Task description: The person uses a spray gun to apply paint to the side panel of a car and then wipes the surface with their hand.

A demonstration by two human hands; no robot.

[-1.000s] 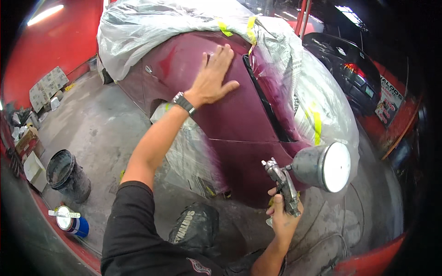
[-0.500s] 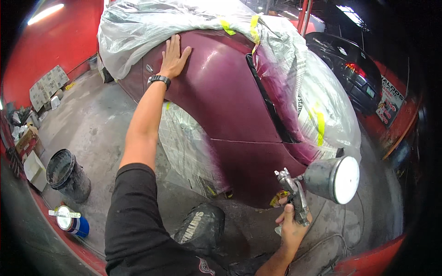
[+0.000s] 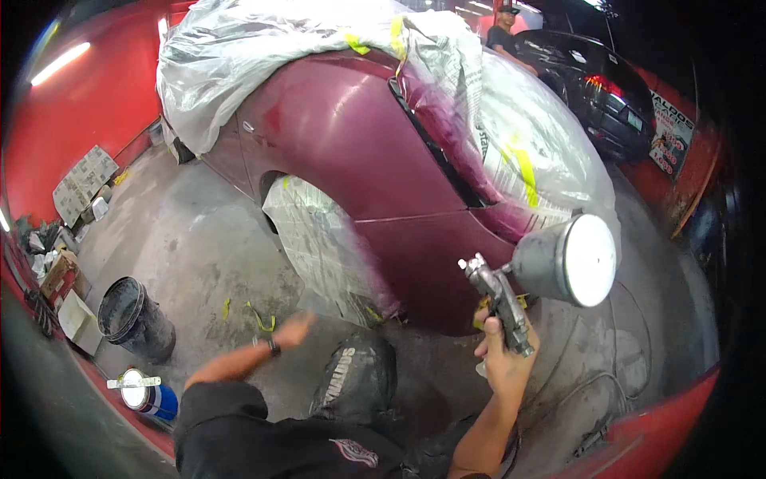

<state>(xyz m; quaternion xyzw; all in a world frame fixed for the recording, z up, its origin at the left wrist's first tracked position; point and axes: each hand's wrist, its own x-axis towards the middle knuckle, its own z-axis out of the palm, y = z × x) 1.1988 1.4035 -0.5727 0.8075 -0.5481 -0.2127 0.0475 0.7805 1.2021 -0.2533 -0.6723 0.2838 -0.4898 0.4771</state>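
My right hand [image 3: 511,363] is wrapped around the handle of a metal paint spray gun [image 3: 499,299] with a grey cup and white lid on it. Its nozzle points up and left, beside the lower corner of a dark maroon car body panel [image 3: 319,128]. Low on the left, my left hand [image 3: 294,329], with a watch on the wrist, is apart from the panel. Motion smears its fingers, and their pose is unclear. Clear plastic sheeting [image 3: 231,72] and newsprint, stuck with yellow tape, cover other parts of the car. Masking paper [image 3: 311,239] with purple overspray hangs over the wheel area.
To the left are a black bucket [image 3: 136,319] and a blue can [image 3: 152,395] with a strip across its top. An air hose [image 3: 590,379] loops over the floor at right. A dark car [image 3: 590,88] and a person [image 3: 503,36] are at the back right.
My left hand has come off the panel and dropped down toward me. The spray gun in my right hand is slightly higher in view. A person now shows at the back right.
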